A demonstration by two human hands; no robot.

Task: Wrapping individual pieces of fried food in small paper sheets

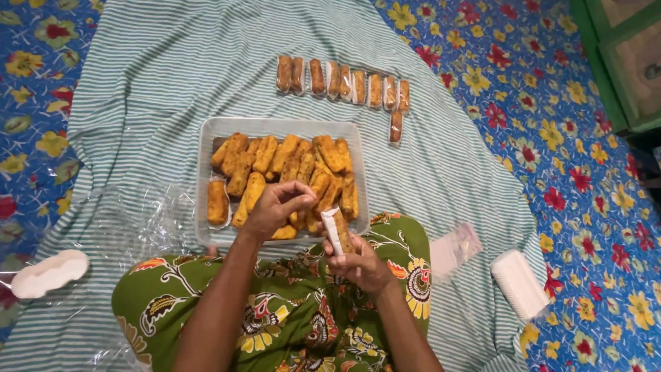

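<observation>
We see both forearms coming up from the bottom edge over a lap in green floral fabric (275,310). Left hand (275,207) reaches forward over the near edge of the clear plastic tray (206,148), wrist bent down, fingers curled together with fingertips (303,201) pinched near the thumb, hovering on the fried sticks (282,165) at the tray's near side; we can't tell if it actually grips one. Right hand (361,265) sits closer to the body, just below the tray's near right corner, palm turned inward, fingers closed around a fried stick in a clear sleeve (337,231), which stands nearly upright, tilted slightly left, top end above the fingers. Tray rests on a striped teal-and-white cloth (138,83). Beyond the tray lies a row of wrapped sticks (342,83), one more below the row's right end. White oval lid (48,272) far left, white block (520,282) at right, both well apart from the hands.
</observation>
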